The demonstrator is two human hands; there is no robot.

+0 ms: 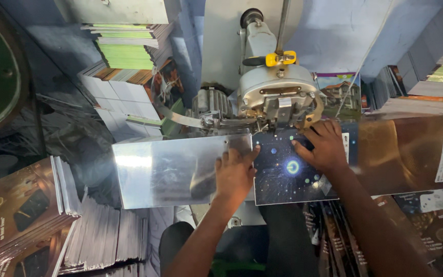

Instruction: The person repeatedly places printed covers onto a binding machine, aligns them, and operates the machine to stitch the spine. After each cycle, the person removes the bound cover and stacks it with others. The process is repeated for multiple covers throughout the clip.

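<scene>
A dark booklet cover (283, 177) with a starry print and a glowing round symbol lies on a shiny metal table plate (165, 172) under the head of a grey stitching machine (278, 95). My left hand (234, 174) rests flat at the cover's left edge, partly on the plate. My right hand (321, 146) presses on the cover's upper part, fingers just below the machine head. The cover continues to the right as a brown glossy sheet (411, 154).
Stacks of printed booklets sit at the lower left (21, 215), the upper left (126, 51) and the right (426, 77). More dark covers (431, 231) lie at the lower right. A yellow clamp (280, 58) sits on the machine top.
</scene>
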